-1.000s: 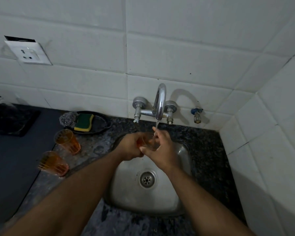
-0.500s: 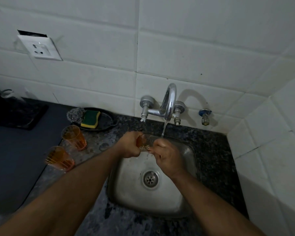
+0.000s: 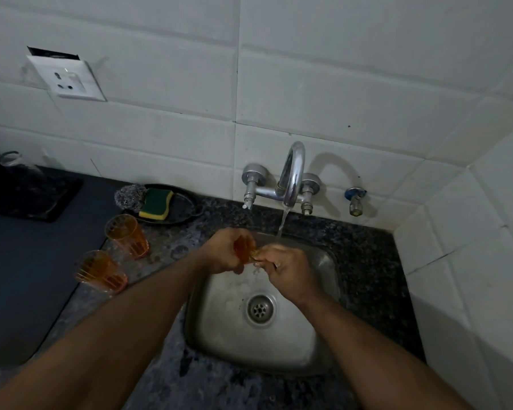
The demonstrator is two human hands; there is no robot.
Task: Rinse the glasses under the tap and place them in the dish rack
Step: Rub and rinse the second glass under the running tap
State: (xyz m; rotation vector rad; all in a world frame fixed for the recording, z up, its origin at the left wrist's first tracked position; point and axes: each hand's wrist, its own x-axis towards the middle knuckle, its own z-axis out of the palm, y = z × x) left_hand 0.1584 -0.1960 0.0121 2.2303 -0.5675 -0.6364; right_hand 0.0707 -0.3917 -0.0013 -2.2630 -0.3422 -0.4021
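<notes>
Little changed since 0.5 s ago; still over sink [image 3: 323, 344], under tap [image 3: 292, 176]; left hand [image 3: 224, 251] gripping orange glass [image 3: 243, 250]; right hand [image 3: 285, 269] pinching its rim, fingers curled; 2 glasses [image 3: 128, 235] far left.

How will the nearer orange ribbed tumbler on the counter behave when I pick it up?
The nearer orange ribbed tumbler looks like thin translucent plastic, so probably light and not brittle. It tapers to a narrower base, so a sideways nudge may tip it. The speckled stone counter beside it looks wet, so it may slide; the ribs should help grip.
</notes>
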